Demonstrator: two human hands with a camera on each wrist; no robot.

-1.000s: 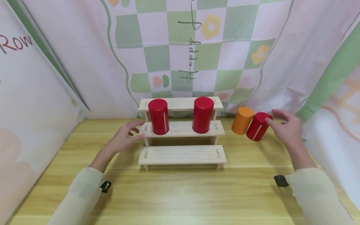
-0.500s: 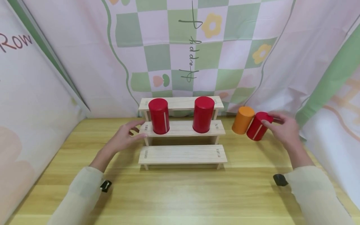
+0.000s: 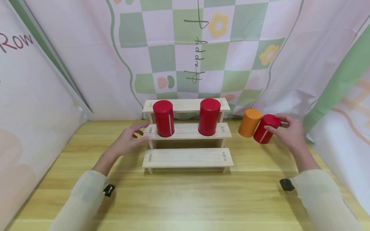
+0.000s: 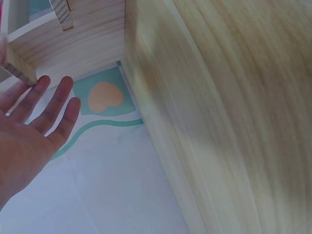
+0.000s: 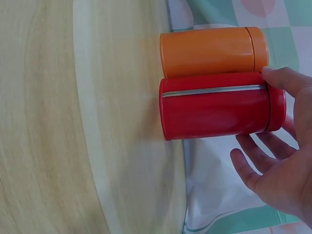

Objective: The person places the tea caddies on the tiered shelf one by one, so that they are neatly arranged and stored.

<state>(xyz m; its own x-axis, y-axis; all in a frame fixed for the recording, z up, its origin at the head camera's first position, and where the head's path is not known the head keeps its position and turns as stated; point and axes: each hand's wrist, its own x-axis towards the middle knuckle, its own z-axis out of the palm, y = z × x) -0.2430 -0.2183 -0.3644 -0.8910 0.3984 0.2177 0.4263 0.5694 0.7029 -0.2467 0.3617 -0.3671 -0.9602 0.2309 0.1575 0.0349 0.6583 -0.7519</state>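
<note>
Over at the right of the table, my right hand holds a red tin near its lid, thumb on the seam side and fingers around the far side. The tin stands upright beside an orange tin, and the two overlap in the right wrist view. My left hand grips the left end of the middle step of a wooden three-step stand, thumb at the front edge and index finger at the back. On that step stand two more red tins, one left and one right.
The light wooden table runs under everything. Behind it hangs a checkered cloth with flowers and lettering, and cloth walls close in at both sides. A dark wrist device sits at my left cuff.
My right hand has moved left onto the red tin, its thumb sliding across to the front of the lid. The left hand and the tins on the stand stay put.
</note>
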